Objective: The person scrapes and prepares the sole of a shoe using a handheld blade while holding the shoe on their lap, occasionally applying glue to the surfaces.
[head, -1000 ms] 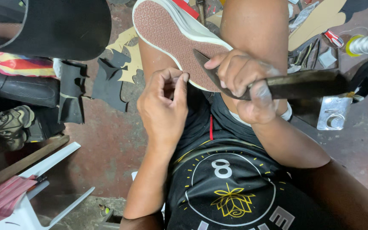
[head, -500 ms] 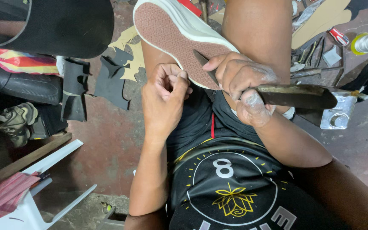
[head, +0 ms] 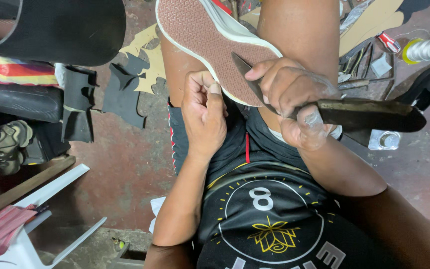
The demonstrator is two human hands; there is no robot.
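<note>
Right hand [head: 294, 102] clenched round a dark-handled knife [head: 359, 113] — blade on the reddish sole of the white shoe [head: 210, 42], which rests on the knees at twelve o'clock. Left hand [head: 204, 117] pinches the sole's edge. A yellow-capped white bottle [head: 428, 49] lies at two o'clock.

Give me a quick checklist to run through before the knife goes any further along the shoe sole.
1. Right hand wrapped firmly round the knife handle: ok.
2. Blade tip lying at the edge of the shoe sole: ok.
3. Left hand gripping the sole's edge: ok.
4. Left thumb away from the blade: not ok, it sits close.
5. Shoe braced between the legs: ok.
6. Blade sharpness: cannot tell.
</note>
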